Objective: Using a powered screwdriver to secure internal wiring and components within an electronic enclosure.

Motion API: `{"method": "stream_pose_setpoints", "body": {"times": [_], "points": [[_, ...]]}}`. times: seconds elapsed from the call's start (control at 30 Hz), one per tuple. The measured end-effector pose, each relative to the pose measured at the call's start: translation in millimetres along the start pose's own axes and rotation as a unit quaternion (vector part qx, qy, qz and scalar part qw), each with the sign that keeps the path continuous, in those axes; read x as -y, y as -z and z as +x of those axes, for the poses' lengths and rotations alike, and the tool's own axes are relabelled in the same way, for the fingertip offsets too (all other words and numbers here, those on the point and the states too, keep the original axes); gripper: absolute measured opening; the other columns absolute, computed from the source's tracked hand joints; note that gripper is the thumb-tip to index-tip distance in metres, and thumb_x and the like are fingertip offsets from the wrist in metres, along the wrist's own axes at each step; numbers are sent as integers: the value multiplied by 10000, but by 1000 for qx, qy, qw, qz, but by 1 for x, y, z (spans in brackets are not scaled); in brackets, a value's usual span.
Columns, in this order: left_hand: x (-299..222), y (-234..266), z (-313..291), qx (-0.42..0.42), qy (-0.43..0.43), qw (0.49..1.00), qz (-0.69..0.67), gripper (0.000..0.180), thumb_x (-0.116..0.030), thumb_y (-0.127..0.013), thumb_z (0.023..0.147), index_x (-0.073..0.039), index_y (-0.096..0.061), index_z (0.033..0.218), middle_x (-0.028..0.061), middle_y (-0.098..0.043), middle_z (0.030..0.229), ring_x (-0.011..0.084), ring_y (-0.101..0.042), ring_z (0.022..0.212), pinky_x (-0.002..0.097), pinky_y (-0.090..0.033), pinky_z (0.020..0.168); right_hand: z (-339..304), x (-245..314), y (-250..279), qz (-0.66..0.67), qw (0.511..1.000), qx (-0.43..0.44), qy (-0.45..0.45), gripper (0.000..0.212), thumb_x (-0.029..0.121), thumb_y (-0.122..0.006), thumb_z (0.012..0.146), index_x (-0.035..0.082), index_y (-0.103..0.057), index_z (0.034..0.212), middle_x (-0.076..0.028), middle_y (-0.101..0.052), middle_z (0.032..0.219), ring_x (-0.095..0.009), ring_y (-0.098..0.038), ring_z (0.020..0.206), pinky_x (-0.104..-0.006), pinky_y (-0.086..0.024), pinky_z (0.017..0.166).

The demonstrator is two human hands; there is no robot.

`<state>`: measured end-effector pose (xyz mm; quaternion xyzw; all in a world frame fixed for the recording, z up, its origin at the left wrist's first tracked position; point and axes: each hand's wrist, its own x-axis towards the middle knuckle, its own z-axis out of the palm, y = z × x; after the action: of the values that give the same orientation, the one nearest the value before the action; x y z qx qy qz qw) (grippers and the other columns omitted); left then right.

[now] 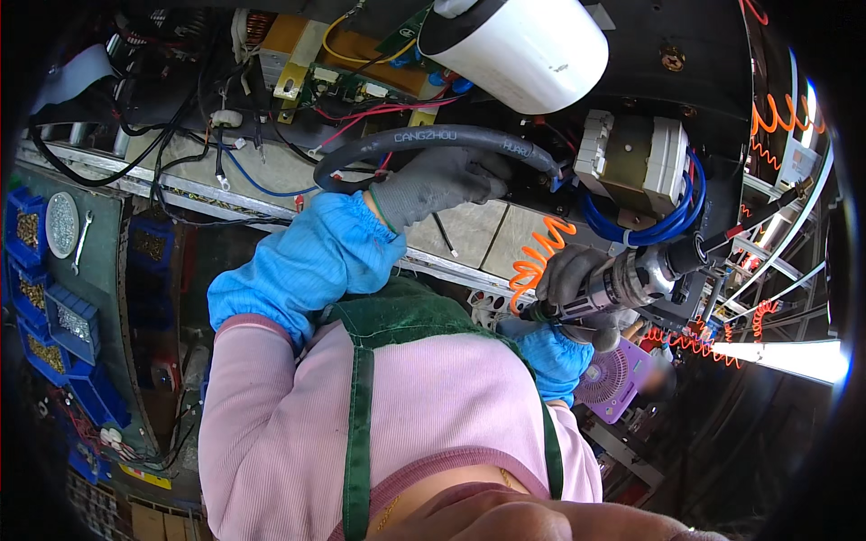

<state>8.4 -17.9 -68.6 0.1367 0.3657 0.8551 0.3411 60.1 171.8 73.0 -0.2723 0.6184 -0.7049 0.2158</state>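
My left hand (437, 185), in a grey glove, reaches beneath a thick black cable (415, 138) that arches over it. Its fingers are bent and pressed together near the cable's right end; what they hold, if anything, is hidden. Gloved likewise, my right hand (570, 275) is wrapped round a metal power driver (622, 281) that points right and upward. An orange coiled hose (541, 257) hangs beside the tool. Just above the driver sits a transformer block (634, 162) with a bundle of blue wires (649, 233) around its lower side.
A white cylinder (537, 54) stands at the top, right of a circuit board (347, 86) with loose wires. Blue bins (72, 325) of small fasteners, a round dish (62, 225) and a wrench (83, 242) lie on the left. A purple fan (613, 379) stands at right.
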Motion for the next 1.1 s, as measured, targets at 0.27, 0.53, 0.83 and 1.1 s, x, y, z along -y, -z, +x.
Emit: {"method": "stream_pose_setpoints", "body": {"times": [0.27, 0.53, 0.83, 1.1], "points": [[9, -9, -9, -137, -281, 892, 328, 251, -87, -677, 761, -93, -627, 1007, 52, -634, 846, 199, -619, 720, 295, -503, 672, -1, 0, 1, -15, 999, -3, 31, 569, 586, -780, 590, 86, -574, 768, -56, -580, 698, -166, -573, 598, -303, -559, 557], [-2, -2, 4, -113, -449, 713, 526, 342, -116, -610, 748, -217, -623, 1074, 4, -578, 829, 195, -594, 782, 306, -497, 654, -2, -4, -5, -39, 998, -45, 37, 588, 614, -754, 604, 80, -562, 756, -48, -567, 671, -156, -554, 563, -295, -553, 537], [-3, 4, 8, -85, -465, 637, 610, 395, -162, -562, 775, -243, -582, 1160, -18, -520, 792, 160, -554, 738, 290, -484, 625, -6, -8, -2, 64, 996, -16, 54, 575, 451, -849, 497, 10, -618, 784, -89, -597, 743, -227, -603, 679, -370, -557, 676], [-1, 1, 10, -93, -410, 622, 660, 384, -149, -548, 788, -215, -563, 1166, 3, -510, 751, 181, -540, 687, 330, -471, 582, -8, -7, -3, 68, 996, -49, 28, 571, 457, -857, 489, 16, -634, 775, -96, -613, 755, -236, -611, 677, -379, -552, 693]]}}
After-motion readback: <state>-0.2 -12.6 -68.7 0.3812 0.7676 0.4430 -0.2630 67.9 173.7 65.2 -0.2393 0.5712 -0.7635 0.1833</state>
